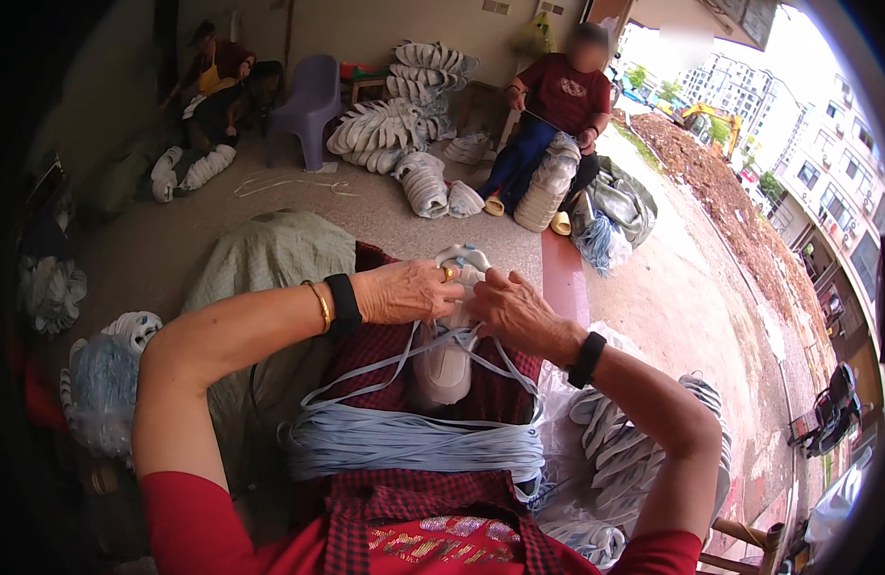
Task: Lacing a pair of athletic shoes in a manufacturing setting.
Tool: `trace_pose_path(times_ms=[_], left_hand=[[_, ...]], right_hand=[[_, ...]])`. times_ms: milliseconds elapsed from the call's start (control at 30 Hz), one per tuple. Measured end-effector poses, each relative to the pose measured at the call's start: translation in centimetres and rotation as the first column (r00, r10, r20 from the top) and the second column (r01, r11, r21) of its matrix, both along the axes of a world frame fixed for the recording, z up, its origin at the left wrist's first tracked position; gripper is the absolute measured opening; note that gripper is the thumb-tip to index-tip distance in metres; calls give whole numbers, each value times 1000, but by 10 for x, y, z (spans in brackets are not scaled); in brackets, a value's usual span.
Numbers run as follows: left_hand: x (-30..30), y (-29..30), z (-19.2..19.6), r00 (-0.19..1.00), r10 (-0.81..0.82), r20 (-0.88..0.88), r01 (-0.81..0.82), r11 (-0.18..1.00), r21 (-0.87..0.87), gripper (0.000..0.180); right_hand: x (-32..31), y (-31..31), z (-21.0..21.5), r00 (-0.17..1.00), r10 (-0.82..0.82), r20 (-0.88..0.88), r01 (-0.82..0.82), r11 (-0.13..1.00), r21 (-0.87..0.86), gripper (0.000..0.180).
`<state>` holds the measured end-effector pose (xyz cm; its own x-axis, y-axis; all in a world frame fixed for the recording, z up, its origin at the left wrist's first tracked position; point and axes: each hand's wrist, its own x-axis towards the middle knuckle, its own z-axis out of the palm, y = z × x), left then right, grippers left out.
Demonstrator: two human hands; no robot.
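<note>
Head view looks down on a white shoe sole (445, 359) lying on the person's lap, over a red checked apron (418, 498); its upper end is covered by both hands, so how it ends there cannot be seen. The left hand (404, 290) is curled shut over the sole's top, fingers pinching something too small to make out. The right hand (512, 309) meets it, fingers bent and closed on the same spot. Pale blue straps (413, 441) run down from the hands and pile across the lap. A stack of more soles (620, 450) sits at the right, partly hidden by the right forearm. Farther off, a seated person (557, 105) works beside heaped soles (390, 125).
</note>
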<state>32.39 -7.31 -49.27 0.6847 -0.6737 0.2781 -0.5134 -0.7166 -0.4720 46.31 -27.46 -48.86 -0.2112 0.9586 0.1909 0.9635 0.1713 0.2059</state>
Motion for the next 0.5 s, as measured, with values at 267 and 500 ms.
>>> trace_pose_path(times_ms=[267,500], left_hand=[[13,-18,29,730,356,-583,-403,914,53,29],[21,-28,21,730,390,-561,-524,847,-93,18]], right_hand=[[17,8,6,957,56,-285,-135,954,-268,25],[14,25,-6,935,-143,-325,62,967,-246,10]])
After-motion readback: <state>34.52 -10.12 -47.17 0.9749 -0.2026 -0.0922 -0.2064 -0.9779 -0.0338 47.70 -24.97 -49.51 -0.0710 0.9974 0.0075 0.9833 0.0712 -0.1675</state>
